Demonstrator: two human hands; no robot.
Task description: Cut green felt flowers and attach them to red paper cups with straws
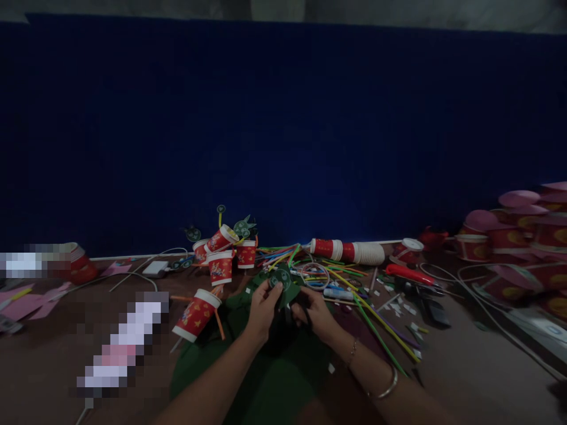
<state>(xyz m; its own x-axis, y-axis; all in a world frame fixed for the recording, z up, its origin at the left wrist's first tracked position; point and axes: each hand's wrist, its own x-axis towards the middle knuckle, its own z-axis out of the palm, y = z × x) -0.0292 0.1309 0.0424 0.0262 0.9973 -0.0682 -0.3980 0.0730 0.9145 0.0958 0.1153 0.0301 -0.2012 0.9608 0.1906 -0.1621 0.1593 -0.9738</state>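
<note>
My left hand (263, 307) pinches a piece of dark green paper (291, 287) with a light, round face-like drawing on it. Close by on the right, my right hand (319, 314) is closed around dark scissors (288, 315), whose outline is dim and partly hidden by the fingers. Below both hands spreads a larger green sheet (261, 383). To the left of my hands, a red paper cup (197, 314) with orange strips attached lies tilted. Behind it, several more red cups (220, 267) stand or lean together, some with green paper shapes.
Colourful pipe cleaners or sticks (372, 330) and white scraps lie scattered on the right. A sleeve of stacked cups (363, 252) lies behind them. A red tool (411, 275), a black object (434, 311) and pink-topped cups (481, 236) are further right. A blue partition (283, 130) stands behind.
</note>
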